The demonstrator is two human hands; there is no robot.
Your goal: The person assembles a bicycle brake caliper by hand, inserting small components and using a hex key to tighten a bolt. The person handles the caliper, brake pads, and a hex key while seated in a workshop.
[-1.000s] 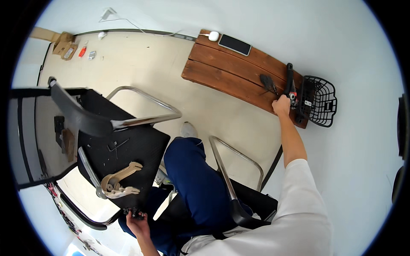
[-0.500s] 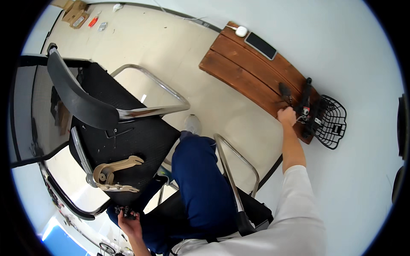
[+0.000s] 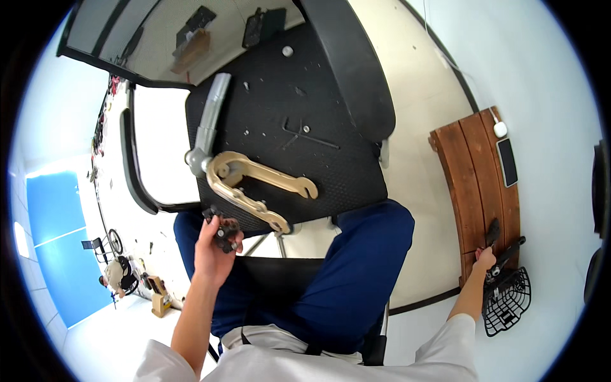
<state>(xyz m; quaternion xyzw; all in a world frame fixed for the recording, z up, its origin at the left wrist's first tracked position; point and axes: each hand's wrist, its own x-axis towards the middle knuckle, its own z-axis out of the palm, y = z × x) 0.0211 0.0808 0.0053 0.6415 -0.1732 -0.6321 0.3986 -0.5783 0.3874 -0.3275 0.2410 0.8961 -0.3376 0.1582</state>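
Observation:
My left hand (image 3: 216, 249) is closed around a small black mechanical part (image 3: 226, 237), just off the near edge of the black chair seat (image 3: 356, 181). On that seat, close to the hand, lies a gold two-armed fork (image 3: 245, 197) joined to a silver tube (image 3: 209, 121). Far to the right, my right hand (image 3: 485, 258) reaches down to the wooden bench, its fingers closed; what they grip is too small to make out. Touching distance from it are a dark flat-ended piece (image 3: 492, 232), a black bar (image 3: 509, 253) and a black wire basket (image 3: 509, 302).
Hex keys (image 3: 309, 135) and several small metal bits lie on the seat. An armrest (image 3: 356, 70) rises at its right side. A phone (image 3: 507, 162) and a white charger (image 3: 500, 129) rest on the wooden bench (image 3: 471, 184). Another person (image 3: 116, 275) is far left.
The view has swung left, bringing the chair seat and fork to the middle. My left hand shows more fully, still holding the black part. My right hand stays at the bench beside the basket.

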